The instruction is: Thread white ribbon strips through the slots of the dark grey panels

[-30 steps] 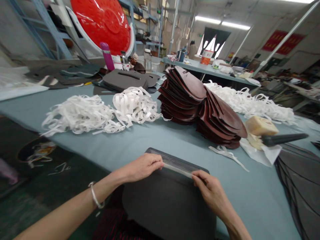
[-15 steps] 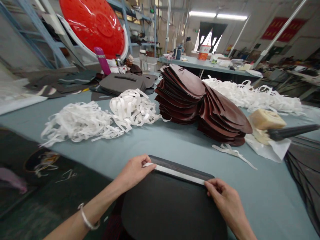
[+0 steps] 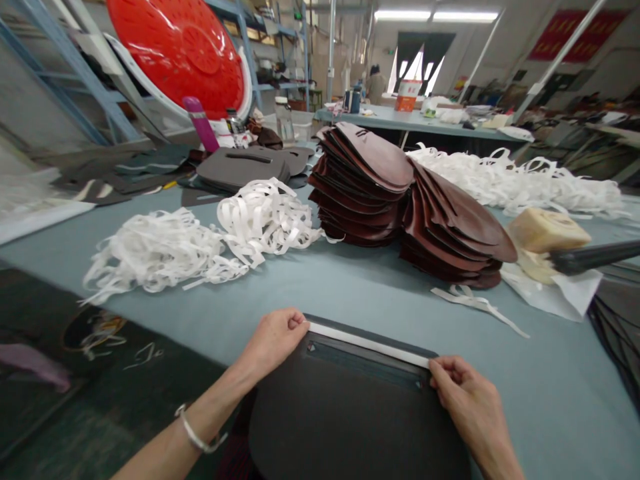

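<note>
A white strip is stretched between my two hands along the far edge of a dark, round-cornered panel. Just below the strip, a long narrow slot shows in the panel. My left hand pinches the strip's left end between thumb and fingers, at the panel's far left corner. At the other end, my right hand pinches the strip by the far right corner. The near part of the panel runs out of the bottom of the picture.
Loose white strips lie in heaps to the left and behind. A stack of brown leather-like panels stands beyond my hands. To the right are a yellowish block and a black handle. The blue-grey table's left edge drops to the floor.
Both hands have shifted the white strip from over the slot towards the panel's far edge, so the slot now shows. The view has turned slightly.
</note>
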`<state>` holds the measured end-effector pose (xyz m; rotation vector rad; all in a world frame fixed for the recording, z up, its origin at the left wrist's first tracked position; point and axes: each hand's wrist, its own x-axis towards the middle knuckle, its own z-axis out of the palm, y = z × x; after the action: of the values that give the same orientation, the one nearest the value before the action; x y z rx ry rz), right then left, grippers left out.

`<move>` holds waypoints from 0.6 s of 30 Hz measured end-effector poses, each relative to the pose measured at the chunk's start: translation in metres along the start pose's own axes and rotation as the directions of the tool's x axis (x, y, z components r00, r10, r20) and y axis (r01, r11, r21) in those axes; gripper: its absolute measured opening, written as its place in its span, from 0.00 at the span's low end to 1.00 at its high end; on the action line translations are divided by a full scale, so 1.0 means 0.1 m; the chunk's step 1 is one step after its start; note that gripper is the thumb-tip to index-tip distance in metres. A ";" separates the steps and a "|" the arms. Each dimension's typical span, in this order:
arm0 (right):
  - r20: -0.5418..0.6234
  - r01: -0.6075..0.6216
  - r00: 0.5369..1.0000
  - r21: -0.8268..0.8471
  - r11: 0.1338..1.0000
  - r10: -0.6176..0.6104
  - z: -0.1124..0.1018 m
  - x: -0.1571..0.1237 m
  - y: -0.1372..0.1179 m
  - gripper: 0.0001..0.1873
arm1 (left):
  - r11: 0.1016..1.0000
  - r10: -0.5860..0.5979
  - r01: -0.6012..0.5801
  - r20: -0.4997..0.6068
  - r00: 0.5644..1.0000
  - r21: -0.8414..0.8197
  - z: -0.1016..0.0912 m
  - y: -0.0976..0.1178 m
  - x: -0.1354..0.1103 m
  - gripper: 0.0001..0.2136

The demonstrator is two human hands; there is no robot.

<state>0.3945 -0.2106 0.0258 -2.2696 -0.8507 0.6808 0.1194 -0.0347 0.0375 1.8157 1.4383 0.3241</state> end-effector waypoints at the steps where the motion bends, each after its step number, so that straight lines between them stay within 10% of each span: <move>1: -0.006 -0.008 1.000 0.003 1.000 0.008 0.01 0.01 0.01 0.21 | 1.000 -0.006 0.006 -0.009 1.000 0.014 0.00 0.01 0.00 0.12; 18: -0.090 -0.017 0.996 0.006 1.000 0.018 0.01 0.03 -0.10 0.12 | 0.946 -0.107 0.076 0.083 0.991 0.316 0.04 -0.04 0.11 0.17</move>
<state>0.3918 -0.2025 0.0316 -2.2869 -0.7858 0.5834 0.1228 -0.0258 0.0289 1.9738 1.5658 -0.0453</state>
